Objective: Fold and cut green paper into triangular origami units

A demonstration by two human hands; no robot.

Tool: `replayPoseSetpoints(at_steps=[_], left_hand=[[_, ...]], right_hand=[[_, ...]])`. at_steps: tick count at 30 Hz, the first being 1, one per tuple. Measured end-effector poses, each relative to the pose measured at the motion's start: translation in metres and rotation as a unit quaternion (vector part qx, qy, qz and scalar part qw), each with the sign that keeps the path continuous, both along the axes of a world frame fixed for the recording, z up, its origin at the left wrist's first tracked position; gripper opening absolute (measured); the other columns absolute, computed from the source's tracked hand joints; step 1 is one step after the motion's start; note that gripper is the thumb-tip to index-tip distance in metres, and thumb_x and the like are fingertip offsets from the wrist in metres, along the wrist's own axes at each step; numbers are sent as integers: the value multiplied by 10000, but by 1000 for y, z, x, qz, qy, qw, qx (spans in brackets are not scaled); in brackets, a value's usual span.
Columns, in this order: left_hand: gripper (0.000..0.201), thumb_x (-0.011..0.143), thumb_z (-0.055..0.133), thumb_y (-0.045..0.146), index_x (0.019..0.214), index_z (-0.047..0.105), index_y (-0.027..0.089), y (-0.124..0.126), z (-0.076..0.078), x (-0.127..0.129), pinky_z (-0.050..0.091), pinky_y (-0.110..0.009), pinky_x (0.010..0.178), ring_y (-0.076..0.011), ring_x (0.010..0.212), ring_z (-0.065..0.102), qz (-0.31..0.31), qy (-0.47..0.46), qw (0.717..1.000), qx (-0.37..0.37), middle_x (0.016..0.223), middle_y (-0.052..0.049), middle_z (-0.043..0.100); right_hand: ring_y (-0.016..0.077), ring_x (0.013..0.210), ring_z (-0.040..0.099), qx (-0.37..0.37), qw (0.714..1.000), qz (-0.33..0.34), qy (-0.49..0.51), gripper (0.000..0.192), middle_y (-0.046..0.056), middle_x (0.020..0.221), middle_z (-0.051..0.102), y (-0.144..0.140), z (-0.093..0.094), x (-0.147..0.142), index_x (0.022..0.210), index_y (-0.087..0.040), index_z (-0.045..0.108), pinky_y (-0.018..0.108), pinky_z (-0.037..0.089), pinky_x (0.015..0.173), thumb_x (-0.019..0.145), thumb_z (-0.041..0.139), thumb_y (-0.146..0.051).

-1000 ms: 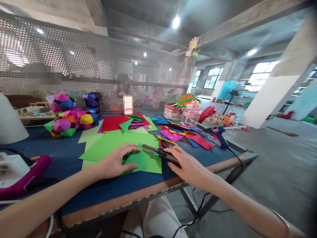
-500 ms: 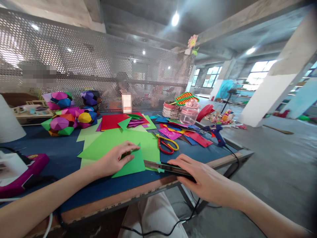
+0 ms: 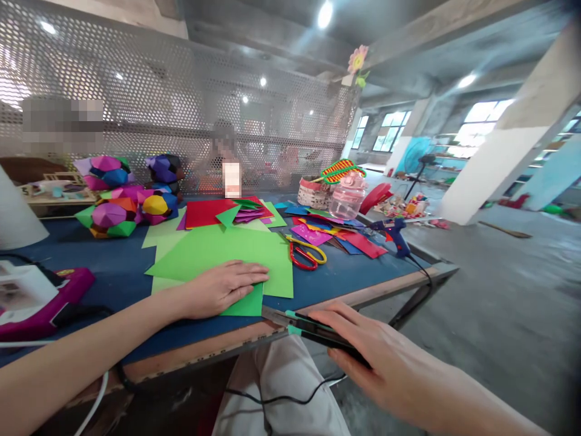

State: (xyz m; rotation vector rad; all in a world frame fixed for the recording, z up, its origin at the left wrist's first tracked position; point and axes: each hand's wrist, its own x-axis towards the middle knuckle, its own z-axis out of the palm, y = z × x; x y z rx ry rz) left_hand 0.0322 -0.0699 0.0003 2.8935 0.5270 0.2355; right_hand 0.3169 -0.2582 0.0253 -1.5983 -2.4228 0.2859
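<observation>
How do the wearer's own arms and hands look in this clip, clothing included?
The left hand and right hand are ungloved, with no watch visible. Both forearms are bare as far as the frame shows; no sleeves appear. Below, pale trousers are visible.

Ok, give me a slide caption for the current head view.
Left hand flat on darker green paper over lime sheets; right hand holding a utility knife, blade by the paper's edge.
</observation>
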Motion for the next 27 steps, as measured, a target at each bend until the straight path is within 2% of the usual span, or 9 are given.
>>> replayPoseSetpoints(at_steps=[4,6,9,11,14,18,21,27], left_hand=[[397,1040,389,319,1395,543,230,-11,-1,2,406,-411,1105,-248,1315,520,49,-38,996,70,1457,-68,547],[368,1032,410,329,1312,602,185,-16,-2,3,413,-435,1094,-268,1276,549,64,-54,991,104,1393,-106,592],[352,1037,408,327,1262,604,141,-18,-2,3,305,-473,1172,-290,1403,415,63,-51,991,108,1465,-135,520],[366,1044,395,336,1303,559,136,-14,-1,2,285,-440,1188,-269,1456,337,53,-41,996,54,1549,-135,417],[421,1058,370,369,1452,438,236,-5,4,0,266,-406,1194,-226,1467,325,12,-7,999,-44,1604,-71,341],[454,1062,347,448,1516,327,441,5,8,-2,114,-483,1221,-246,1510,206,-43,34,995,-80,1632,45,252],[449,1063,316,477,1512,298,481,7,7,-2,69,-520,1215,-252,1515,183,-38,40,996,-76,1643,61,201],[455,1072,249,474,1528,257,474,2,9,-1,41,-546,1205,-246,1525,143,-20,67,995,-72,1652,58,168]], right_hand=[[253,1286,554,-9,999,-34,-11,505,69,1476,505,-9,-5,-6,1492,-313,367,444,515,1016,993,441,-287],[249,1278,559,-4,999,-34,-10,498,77,1466,515,-8,-7,-9,1490,-299,369,444,513,1015,996,433,-286],[234,1221,594,4,1000,-23,0,503,87,1420,548,-3,-7,-12,1485,-280,377,408,531,977,986,430,-239],[241,1172,617,5,1000,-10,-3,526,98,1377,570,1,-7,-14,1503,-286,363,406,543,940,985,431,-227],[234,1091,646,-10,1000,19,-9,535,88,1286,606,7,-5,-17,1525,-338,342,388,558,881,1006,410,-229],[219,1030,654,-8,1000,24,-6,512,79,1258,608,10,-1,-20,1507,-351,387,375,546,882,1010,421,-233],[215,976,663,-7,1000,20,-11,517,83,1227,618,10,0,-21,1499,-339,412,372,543,866,997,435,-220],[197,873,656,-7,1000,15,-2,536,78,1067,617,6,-10,-23,1532,-295,361,328,539,765,1004,391,-203]])
